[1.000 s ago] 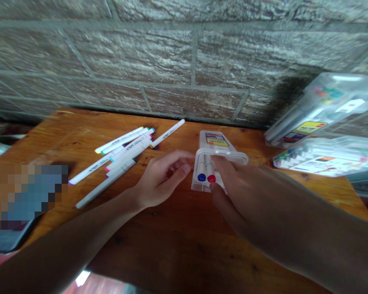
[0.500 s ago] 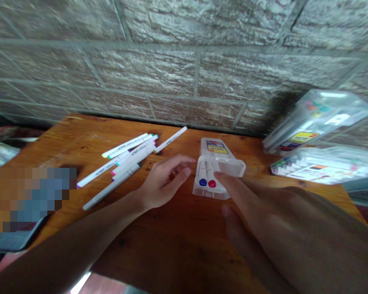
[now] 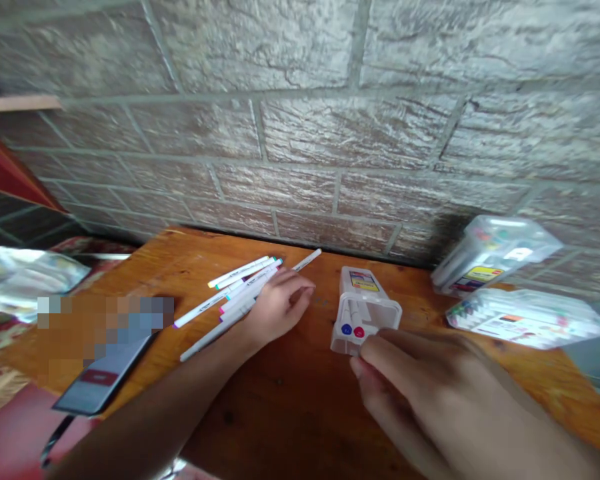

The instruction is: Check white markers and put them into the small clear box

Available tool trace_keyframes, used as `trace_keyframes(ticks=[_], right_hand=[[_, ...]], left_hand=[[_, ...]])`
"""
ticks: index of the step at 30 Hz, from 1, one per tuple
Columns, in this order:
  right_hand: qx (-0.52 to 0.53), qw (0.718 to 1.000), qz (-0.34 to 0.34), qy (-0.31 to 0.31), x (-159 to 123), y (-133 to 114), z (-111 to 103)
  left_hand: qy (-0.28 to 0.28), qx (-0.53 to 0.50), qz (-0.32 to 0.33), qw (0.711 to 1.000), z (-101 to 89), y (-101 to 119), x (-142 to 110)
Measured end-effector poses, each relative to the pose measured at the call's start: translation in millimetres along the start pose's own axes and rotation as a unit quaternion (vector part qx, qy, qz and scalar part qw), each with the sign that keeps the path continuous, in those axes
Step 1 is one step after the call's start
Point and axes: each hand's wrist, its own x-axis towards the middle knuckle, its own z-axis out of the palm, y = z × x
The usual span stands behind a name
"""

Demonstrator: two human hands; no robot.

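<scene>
A clear plastic marker case [image 3: 363,281] lies on the wooden table with its open end toward me. Inside it, on the left, lie a blue-ended marker [image 3: 347,328] and a red-ended marker [image 3: 359,331]. My right hand [image 3: 430,380] is at the case's front right edge, thumb and index fingertips close together; whatever may be between them is hidden. To the left, my left hand [image 3: 283,303] hovers by a loose pile of white markers [image 3: 240,288], covering part of it. Its fingers are loosely bent, thumb apart, with nothing seen in them.
Another marker case [image 3: 495,257] stands at the back right by the brick wall [image 3: 300,133]. In front of it lies a flat clear case of markers [image 3: 525,320]. A phone [image 3: 110,373] with a cable rests at the table's left edge. Plastic bags [image 3: 25,280] lie beyond.
My right index finger has drawn back from the markers in the case and bent toward the thumb. My left hand has moved away from the case to the marker pile. The view has shifted.
</scene>
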Motion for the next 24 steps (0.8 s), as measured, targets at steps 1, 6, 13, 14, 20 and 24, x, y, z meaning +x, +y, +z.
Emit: trace_keyframes(ticks=[1, 6, 13, 14, 20, 24], right_hand=[[-0.007, 1.000, 0.005, 0.013, 2, 2, 0], [-0.017, 0.998, 0.010, 0.065, 5, 8, 1], [-0.004, 0.994, 0.008, 0.106, -1, 14, -8], [0.005, 0.993, 0.024, 0.114, -2, 16, -9], [0.046, 0.975, 0.135, 0.172, -24, 36, 5], [0.099, 0.928, 0.216, 0.286, -50, 53, 28]], left_hand=[[0.009, 0.018, -0.007, 1.000, -2.1, -7, 3], [-0.003, 0.108, -0.050, 0.993, 0.3, -27, 11], [-0.031, 0.187, -0.092, 0.978, 19.7, -24, 21], [-0.029, 0.191, -0.095, 0.977, 20.8, -23, 22], [0.029, 0.170, -0.101, 0.980, 19.5, -22, 24], [0.114, 0.111, -0.066, 0.985, 7.3, -16, 25]])
